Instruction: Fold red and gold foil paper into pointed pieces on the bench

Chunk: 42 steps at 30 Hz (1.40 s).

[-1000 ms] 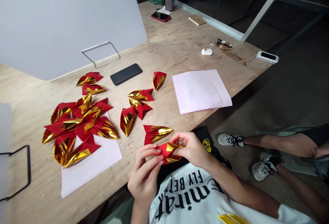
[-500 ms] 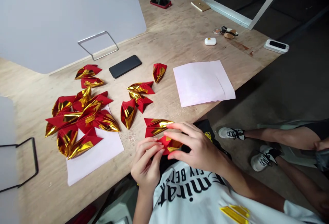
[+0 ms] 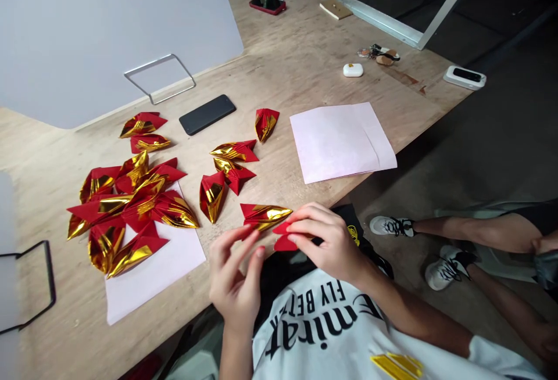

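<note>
A small red folded paper piece is pinched between the thumb and fingers of my right hand, close above my shirt front; the fingers hide part of it. My left hand is just left of it, palm up, with thumb and fingers apart and nothing between them. Right behind both hands, on the table edge, lies a red and gold foil paper piece. More such folded pieces lie farther back. A large cluster of them rests partly on a white sheet at the left.
White folded paper lies by the right edge of the wooden table. Behind are a black phone, white earbud case, keys and a red-cased phone. Grey boards with wire stands stand left. Another person's legs show right.
My left hand has let go of the red paper piece and drawn away leftward, its fingers spreading. My right hand keeps the piece, now turned with its red side showing. The view shifted slightly.
</note>
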### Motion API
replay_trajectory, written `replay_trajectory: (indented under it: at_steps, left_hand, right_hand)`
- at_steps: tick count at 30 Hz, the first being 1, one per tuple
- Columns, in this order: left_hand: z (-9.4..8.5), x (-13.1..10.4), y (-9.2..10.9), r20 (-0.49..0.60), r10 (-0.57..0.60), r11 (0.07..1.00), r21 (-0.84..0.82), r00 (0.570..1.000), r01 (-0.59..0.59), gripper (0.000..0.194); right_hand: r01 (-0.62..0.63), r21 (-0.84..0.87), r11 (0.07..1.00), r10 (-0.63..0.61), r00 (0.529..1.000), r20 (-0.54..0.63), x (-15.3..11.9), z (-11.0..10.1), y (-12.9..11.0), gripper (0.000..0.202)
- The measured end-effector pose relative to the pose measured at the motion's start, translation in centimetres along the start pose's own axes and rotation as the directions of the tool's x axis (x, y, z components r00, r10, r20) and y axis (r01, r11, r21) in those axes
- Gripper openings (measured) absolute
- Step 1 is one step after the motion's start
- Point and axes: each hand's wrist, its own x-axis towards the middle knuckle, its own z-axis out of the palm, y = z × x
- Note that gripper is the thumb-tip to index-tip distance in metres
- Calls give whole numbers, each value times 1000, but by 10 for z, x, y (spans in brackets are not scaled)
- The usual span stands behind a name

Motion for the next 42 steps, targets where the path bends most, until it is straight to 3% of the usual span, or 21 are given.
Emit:
replay_trajectory:
  at_steps: [2,3,6,8,13,20,29,37,42]
  left_hand:
    - [-3,5,-9,-102,-100,991,76,990,108,37]
    - [-4,7,-15,-101,-171,981,80,980,179,42]
    - [-4,11,-28,41,-296,952,95,954,291,54]
    - [-4,11,-33,129,-247,959,171,960,224,49]
    - [-6,11,-35,276,25,942,317,961,-115,37]
    - [-10,14,-34,334,136,920,308,933,-244,36]
    - [-9,13,-33,325,131,901,355,937,-249,32]
    - [-10,11,-37,351,209,918,251,913,-306,29]
    - [-12,12,-37,369,177,942,205,912,-266,26]
  right_hand:
    - [-54,15,998,54,999,5,5,-1,5,13]
    - [-78,23,997,78,997,21,8,-1,7,13]
    - [-118,5,993,117,989,91,19,0,12,14]
    - [-116,-38,992,120,986,118,27,3,13,14]
    - [-125,-144,982,146,979,144,40,13,11,15]
    - [-69,-195,978,99,984,149,38,16,8,17]
    - [-54,-175,983,83,983,161,32,13,12,15]
    - [-129,-247,961,144,989,44,37,22,12,16]
    - [-110,-274,955,120,993,20,31,30,11,15]
